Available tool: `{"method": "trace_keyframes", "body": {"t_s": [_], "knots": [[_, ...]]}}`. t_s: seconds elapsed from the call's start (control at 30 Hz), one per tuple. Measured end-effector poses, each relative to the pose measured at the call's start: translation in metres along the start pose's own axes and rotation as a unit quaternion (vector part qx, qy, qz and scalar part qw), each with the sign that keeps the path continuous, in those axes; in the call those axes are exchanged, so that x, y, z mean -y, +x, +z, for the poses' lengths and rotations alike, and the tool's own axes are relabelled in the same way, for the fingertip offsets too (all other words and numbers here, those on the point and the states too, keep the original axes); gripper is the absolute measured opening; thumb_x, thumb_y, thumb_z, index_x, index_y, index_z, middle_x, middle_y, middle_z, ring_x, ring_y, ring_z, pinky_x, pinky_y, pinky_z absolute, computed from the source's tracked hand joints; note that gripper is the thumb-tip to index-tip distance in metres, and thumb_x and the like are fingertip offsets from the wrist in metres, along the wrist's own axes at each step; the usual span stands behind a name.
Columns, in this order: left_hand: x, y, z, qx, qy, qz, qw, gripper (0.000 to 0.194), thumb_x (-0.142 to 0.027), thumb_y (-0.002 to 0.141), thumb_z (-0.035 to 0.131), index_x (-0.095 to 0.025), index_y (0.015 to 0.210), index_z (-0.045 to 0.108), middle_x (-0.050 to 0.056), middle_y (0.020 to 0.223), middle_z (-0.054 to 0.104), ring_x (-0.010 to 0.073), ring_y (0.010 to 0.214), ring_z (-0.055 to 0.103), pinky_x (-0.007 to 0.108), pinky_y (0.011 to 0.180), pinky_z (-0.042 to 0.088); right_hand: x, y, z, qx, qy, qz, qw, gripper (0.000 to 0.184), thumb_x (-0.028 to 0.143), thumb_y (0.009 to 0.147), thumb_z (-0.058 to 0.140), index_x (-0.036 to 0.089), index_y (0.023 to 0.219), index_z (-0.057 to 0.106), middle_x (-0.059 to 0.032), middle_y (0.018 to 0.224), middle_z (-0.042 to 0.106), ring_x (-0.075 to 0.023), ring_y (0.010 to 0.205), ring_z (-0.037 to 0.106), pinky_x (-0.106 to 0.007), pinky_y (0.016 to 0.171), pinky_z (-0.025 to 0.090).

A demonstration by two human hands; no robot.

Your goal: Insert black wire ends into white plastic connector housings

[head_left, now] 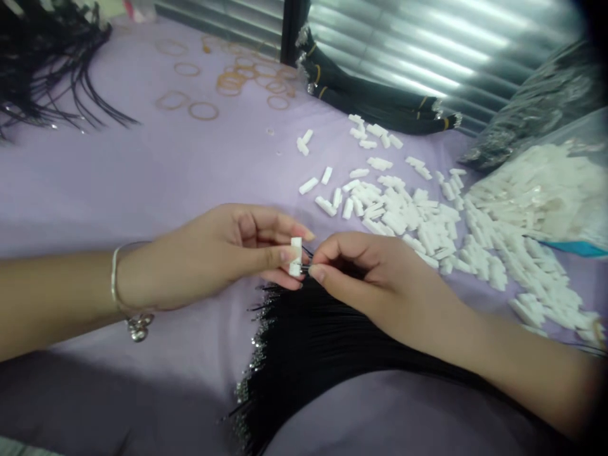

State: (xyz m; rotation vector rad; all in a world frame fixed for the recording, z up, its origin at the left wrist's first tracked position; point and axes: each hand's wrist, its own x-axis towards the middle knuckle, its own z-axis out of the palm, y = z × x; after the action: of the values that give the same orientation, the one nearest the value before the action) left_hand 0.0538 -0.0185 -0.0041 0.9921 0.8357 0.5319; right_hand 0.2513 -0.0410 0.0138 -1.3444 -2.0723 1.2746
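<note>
Closest in, a bundle of black wires [323, 342] fans across the lilac cloth [142, 177] at 6 o'clock from the hands, its tinned ends glinting along the left edge. The left hand [204, 253], wearing a silver bangle [114, 278] with a charm, pinches a white connector [296, 256] upright between thumb and fingertips, at the center of the view. The right hand [375, 285] has thumb and forefinger closed on a black wire [304, 269], its tip just touching the connector's lower end, though the exact contact is too small to tell. A loose spread of connectors [394, 215] lies at 2 o'clock, just beyond the right hand, with a clear bag of connectors [536, 190] further out at 3 o'clock. Coiled black wire bundles [375, 95] sit at 1 o'clock, rubber bands [237, 76] at 11. A thin tip could bend if pushed off-line, and a careless right wrist could scatter the nearby connectors.
</note>
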Motion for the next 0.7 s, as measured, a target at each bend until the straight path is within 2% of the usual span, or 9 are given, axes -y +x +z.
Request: {"method": "trace_keyframes", "body": {"t_s": [0.1,0.23,0.37,0.7], "knots": [[-0.001,-0.002,-0.006,0.042,0.026,0.009,0.999,0.021,-0.004,0.076,0.067,-0.021,0.087,0.073,-0.003,0.077,0.073,0.0102,0.07,0.071,0.017,0.068,0.058,-0.003,0.0,-0.004,0.044,0.081,0.011,0.996,0.011,0.023,0.086,0.056,0.02,0.078,0.063,0.0078,0.062,0.055,-0.0044,0.054,0.047,-0.016,0.048,0.034],[-0.002,-0.008,-0.006,0.045,0.067,0.039,0.996,0.017,-0.004,0.072,0.071,-0.021,0.077,0.073,-0.002,0.07,0.073,0.0099,0.066,0.07,0.013,0.063,0.056,-0.004,0.001,-0.007,0.09,0.134,0.008,0.987,0.013,0.025,0.088,0.055,0.019,0.078,0.061,0.0067,0.065,0.056,-0.0051,0.057,0.049,-0.017,0.05,0.036],[0.0,-0.014,0.0,0.045,0.067,0.011,0.997,0.012,-0.01,0.075,0.072,-0.02,0.079,0.072,0.0,0.071,0.073,0.0122,0.067,0.07,0.016,0.064,0.057,-0.006,0.003,-0.01,0.106,0.118,-0.009,0.987,0.011,0.023,0.087,0.056,0.019,0.078,0.062,0.0056,0.071,0.061,-0.0063,0.064,0.054,-0.018,0.057,0.04],[0.001,-0.016,0.009,0.013,0.102,-0.027,0.994,0.007,-0.013,0.076,0.07,-0.019,0.078,0.071,0.0,0.068,0.073,0.0109,0.063,0.069,0.013,0.061,0.056,-0.01,0.004,-0.014,0.117,0.06,-0.011,0.991,0.01,0.024,0.085,0.056,0.02,0.079,0.063,0.0065,0.067,0.061,-0.0068,0.061,0.053,-0.018,0.055,0.04]]}}
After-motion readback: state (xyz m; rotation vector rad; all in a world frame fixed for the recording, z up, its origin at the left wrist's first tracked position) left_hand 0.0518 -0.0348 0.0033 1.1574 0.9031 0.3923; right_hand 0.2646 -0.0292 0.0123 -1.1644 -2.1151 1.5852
